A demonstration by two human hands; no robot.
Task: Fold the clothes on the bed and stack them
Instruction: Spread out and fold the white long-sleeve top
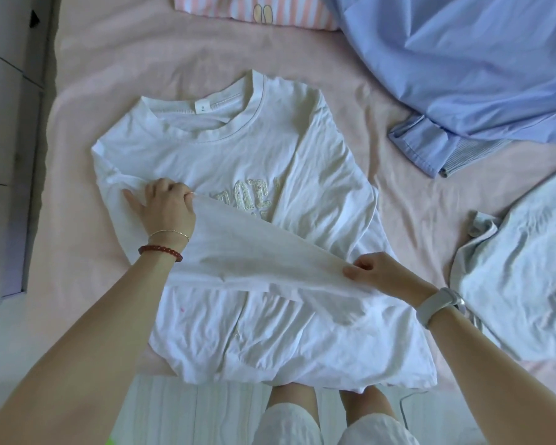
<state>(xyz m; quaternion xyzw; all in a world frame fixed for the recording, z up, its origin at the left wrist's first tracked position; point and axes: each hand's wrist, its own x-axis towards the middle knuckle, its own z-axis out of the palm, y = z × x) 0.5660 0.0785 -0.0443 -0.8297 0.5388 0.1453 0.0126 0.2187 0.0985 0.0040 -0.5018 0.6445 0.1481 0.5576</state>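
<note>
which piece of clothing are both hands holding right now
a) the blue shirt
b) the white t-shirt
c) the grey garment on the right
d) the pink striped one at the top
b: the left hand and right hand both pinch a lifted fold of the white t-shirt, while the other clothes lie untouched.

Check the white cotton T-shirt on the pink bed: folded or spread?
Partly folded. The white cotton T-shirt lies face up, while the left hand and right hand hold one side panel lifted across its front.

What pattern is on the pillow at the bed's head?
Pink and white stripes on the pillow, head view.
</note>
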